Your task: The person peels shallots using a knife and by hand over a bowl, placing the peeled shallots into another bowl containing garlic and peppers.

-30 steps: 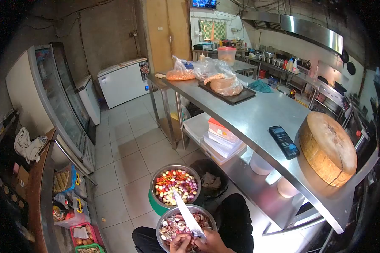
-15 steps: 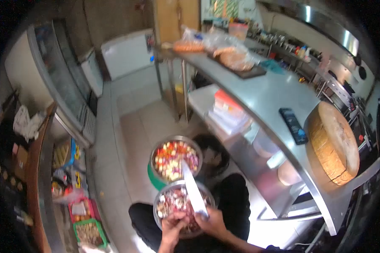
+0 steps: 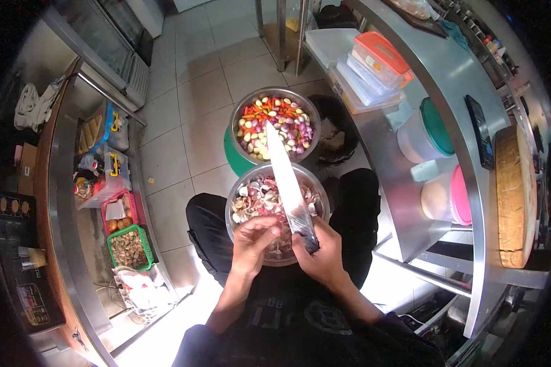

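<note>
My right hand (image 3: 322, 254) grips a large kitchen knife (image 3: 283, 168) by its dark handle, blade pointing up and away. The blade passes over a metal bowl of unpeeled garlic and loose skins (image 3: 257, 199), set between my knees. Over this bowl's near left side my left hand (image 3: 254, 240) is closed in a pinch; whatever its fingertips hold is too small to make out. Just beyond, a second metal bowl (image 3: 316, 110) contains peeled garlic, purple shallots and red and orange chillies. The knife tip appears over that bowl's near part. Something green (image 3: 234, 156) shows beneath it.
A dark round container (image 3: 332, 153) stands right of the far bowl. The steel table (image 3: 450, 67) on my right carries a phone (image 3: 479, 131) and a thick wooden block (image 3: 513, 202). Tubs sit on its lower shelf. Left, low shelving holds a green basket (image 3: 130, 246) and boxes.
My view has tilted down, so the bowls and hands appear higher and larger. The knife stays in my right hand over the near bowl, and my left hand remains pinched beside it.
</note>
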Demonstrator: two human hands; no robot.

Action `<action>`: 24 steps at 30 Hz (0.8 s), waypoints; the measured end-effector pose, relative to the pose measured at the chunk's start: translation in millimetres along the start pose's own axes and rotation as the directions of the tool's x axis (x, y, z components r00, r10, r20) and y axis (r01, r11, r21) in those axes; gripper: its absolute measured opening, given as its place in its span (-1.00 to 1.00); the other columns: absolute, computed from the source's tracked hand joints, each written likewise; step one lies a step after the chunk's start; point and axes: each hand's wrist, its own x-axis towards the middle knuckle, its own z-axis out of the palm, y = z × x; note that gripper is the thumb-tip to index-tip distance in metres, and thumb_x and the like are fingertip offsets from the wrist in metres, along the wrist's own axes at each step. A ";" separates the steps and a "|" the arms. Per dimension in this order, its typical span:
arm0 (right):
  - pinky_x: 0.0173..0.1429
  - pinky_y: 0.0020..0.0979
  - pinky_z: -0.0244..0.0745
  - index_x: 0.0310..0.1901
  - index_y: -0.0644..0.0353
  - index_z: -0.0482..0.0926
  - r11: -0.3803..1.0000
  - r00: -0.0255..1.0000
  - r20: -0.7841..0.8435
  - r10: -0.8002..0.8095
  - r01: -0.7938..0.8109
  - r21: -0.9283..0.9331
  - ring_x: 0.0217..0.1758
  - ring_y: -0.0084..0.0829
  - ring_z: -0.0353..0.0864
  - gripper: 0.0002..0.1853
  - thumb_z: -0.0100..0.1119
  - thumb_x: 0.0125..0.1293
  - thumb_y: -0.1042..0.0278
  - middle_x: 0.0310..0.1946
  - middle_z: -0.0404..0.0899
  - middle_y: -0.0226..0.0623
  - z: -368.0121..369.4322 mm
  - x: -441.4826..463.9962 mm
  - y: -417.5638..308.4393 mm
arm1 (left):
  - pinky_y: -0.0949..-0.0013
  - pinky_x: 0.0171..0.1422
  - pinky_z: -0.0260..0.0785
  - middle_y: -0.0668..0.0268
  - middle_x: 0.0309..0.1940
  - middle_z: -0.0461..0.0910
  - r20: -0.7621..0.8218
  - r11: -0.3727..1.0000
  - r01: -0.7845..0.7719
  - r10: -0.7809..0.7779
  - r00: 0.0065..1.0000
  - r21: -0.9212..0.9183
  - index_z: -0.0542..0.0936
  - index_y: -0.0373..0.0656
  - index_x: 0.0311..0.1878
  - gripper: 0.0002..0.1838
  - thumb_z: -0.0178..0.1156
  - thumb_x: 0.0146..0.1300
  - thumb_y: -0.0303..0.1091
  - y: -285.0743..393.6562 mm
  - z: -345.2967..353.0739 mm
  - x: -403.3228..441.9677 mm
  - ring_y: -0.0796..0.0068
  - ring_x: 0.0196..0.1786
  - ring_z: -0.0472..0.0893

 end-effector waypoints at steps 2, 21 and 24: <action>0.05 -0.17 0.67 0.13 0.33 0.66 1.000 1.000 0.018 -0.011 0.011 -0.006 -0.02 0.05 0.80 -0.65 0.37 0.32 0.46 -0.08 0.71 0.05 -0.1 0.6 -3.0 | 0.39 0.17 0.63 0.24 -0.04 0.80 -0.006 1.000 0.022 -0.022 1.000 -0.004 0.74 -0.32 0.08 -0.74 0.39 0.37 -0.71 1.1 2.3 1.2 0.51 -0.02 0.76; -0.10 -0.12 0.65 0.05 0.32 0.61 0.999 0.999 0.032 0.042 -0.041 -0.018 -0.15 0.19 0.77 -0.74 0.34 0.38 0.45 -0.21 0.70 0.09 5.6 -3.4 2.9 | 0.40 0.20 0.59 0.23 -0.08 0.83 0.040 0.993 0.024 -0.029 0.999 0.113 0.78 -0.32 0.05 -0.79 0.43 0.37 -0.66 -7.4 -1.0 -2.7 0.51 -0.02 0.76; -0.08 -0.19 0.65 0.08 0.33 0.64 0.998 0.997 0.024 0.069 -0.070 0.005 -0.16 0.08 0.81 -0.73 0.34 0.40 0.47 -0.21 0.73 0.07 3.2 -4.0 3.9 | 0.39 0.22 0.58 0.23 -0.05 0.82 0.075 0.996 0.033 -0.039 0.996 0.088 0.77 -0.32 0.08 -0.78 0.40 0.40 -0.64 -4.5 1.0 -2.8 0.51 0.01 0.75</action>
